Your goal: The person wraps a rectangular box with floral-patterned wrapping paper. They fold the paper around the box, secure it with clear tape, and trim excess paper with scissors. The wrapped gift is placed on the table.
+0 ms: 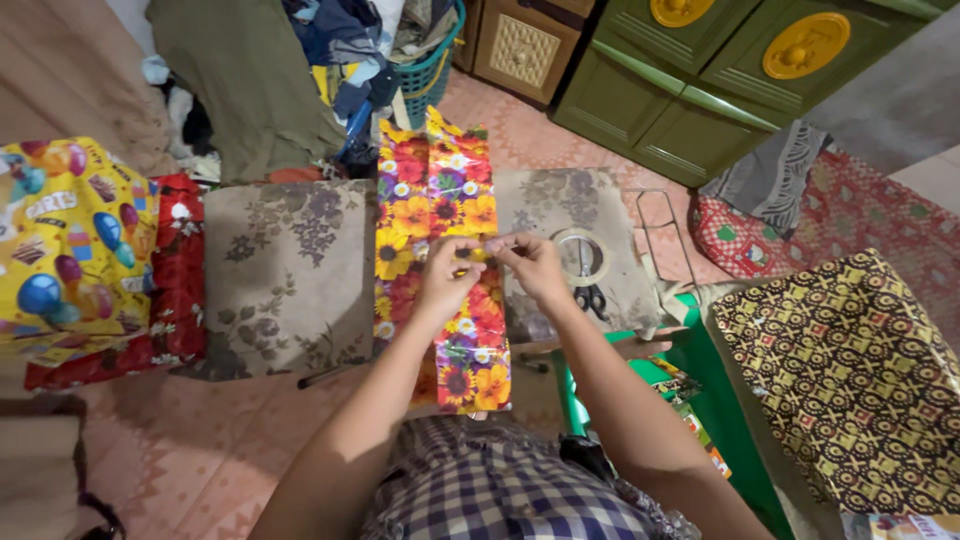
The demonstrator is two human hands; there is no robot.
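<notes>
Our two hands meet over the flowered wrapping.

Our left hand and right hand pinch a small strip between fingertips (too small to tell what kind) above the sunflower-print package, which lies on the brown floral desk; a tape roll sits just beside.

Green cabinet, laundry basket, balloon-print yellow package.

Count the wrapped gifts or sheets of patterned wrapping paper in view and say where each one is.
3, maybe more hidden: the sunflower paper lies under the left hand and right hand; the yellow balloon-print package is far left; the gold-and-brown patterned one is lower right.
</notes>
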